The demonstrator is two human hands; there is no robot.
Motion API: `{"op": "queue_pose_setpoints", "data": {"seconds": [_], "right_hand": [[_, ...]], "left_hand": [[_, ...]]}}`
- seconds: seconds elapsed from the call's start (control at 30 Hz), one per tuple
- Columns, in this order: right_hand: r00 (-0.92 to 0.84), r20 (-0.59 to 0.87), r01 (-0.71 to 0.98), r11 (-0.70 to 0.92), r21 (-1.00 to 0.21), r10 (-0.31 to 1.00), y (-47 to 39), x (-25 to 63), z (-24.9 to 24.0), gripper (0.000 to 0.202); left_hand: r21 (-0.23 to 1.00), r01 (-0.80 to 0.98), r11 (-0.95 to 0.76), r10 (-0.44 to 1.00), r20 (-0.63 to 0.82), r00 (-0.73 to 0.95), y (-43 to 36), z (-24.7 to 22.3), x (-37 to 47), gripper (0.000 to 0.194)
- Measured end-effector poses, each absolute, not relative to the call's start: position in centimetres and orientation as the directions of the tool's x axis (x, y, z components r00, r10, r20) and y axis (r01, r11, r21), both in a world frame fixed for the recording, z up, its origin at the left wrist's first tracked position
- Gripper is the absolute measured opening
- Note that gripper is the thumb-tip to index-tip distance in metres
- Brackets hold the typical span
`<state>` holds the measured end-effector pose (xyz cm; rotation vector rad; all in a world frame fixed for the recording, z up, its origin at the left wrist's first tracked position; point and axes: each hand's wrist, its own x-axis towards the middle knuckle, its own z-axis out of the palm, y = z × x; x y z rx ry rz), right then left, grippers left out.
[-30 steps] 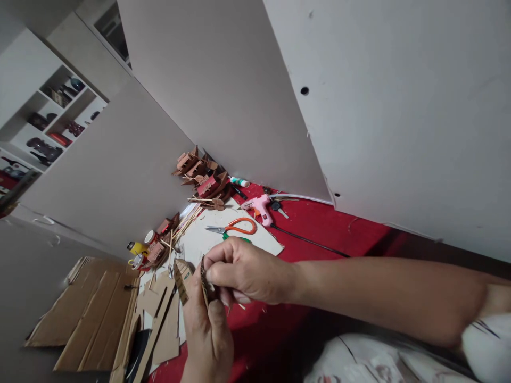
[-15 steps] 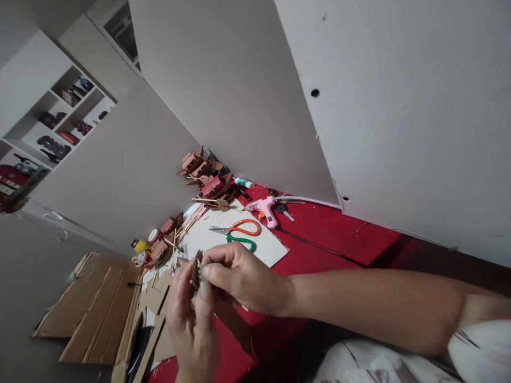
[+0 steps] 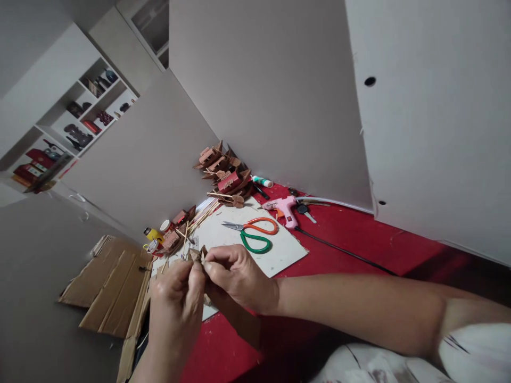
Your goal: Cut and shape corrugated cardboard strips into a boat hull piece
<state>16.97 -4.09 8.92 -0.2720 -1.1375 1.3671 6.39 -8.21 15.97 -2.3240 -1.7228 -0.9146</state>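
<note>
Pinched between both hands is a small brown piece of cardboard (image 3: 195, 254), mostly hidden by the fingertips. My left hand (image 3: 178, 295) is closed on it from the lower left, thumb against the forefinger. From the other side, my right hand (image 3: 239, 279) grips its edge with thumb and fingertips. A flat brown cardboard strip (image 3: 241, 322) shows below my right hand, over the red table. Just beyond the hands, scissors (image 3: 255, 227) with one orange and one green handle lie slightly parted on a white board (image 3: 289, 254).
A pink glue gun (image 3: 286, 208) lies by a key (image 3: 306, 213) and a glue bottle (image 3: 262, 181). Model boats (image 3: 229, 183) cluster in the corner; thin sticks (image 3: 204, 214) and cups (image 3: 166, 226) stand left. Cardboard sheets (image 3: 109, 292) lean lower left. A grey panel (image 3: 259, 96) rises behind.
The view has shifted, so the scene sits further right. My left hand has turned and drawn its fingers in around the small piece; my right hand still pinches it.
</note>
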Motion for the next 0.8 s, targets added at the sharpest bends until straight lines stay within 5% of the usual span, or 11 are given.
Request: {"op": "queue_pose_setpoints", "data": {"seconds": [0.2,0.37,0.57,0.8], "right_hand": [[-0.198,0.493,-0.623,0.279,-0.73,0.847,-4.4,16.6,8.9,0.023],[-0.366,0.394,-0.542,0.151,-0.827,0.843,-4.3,17.6,10.0,0.033],[-0.444,0.33,-0.434,0.122,-0.892,0.833,-4.0,18.1,10.6,0.026],[-0.166,0.53,-0.553,0.366,-0.748,0.832,-4.6,16.8,9.6,0.031]], "left_hand": [[0.186,0.916,-0.356,0.821,0.53,0.212,-8.4,15.6,5.7,0.035],[0.112,0.915,-0.387,0.754,0.61,0.244,-8.6,15.3,5.3,0.034],[0.175,0.889,-0.424,0.765,0.594,0.248,-8.5,15.3,5.4,0.033],[0.296,0.864,-0.407,0.776,0.611,0.155,-8.0,14.8,5.4,0.033]]}}
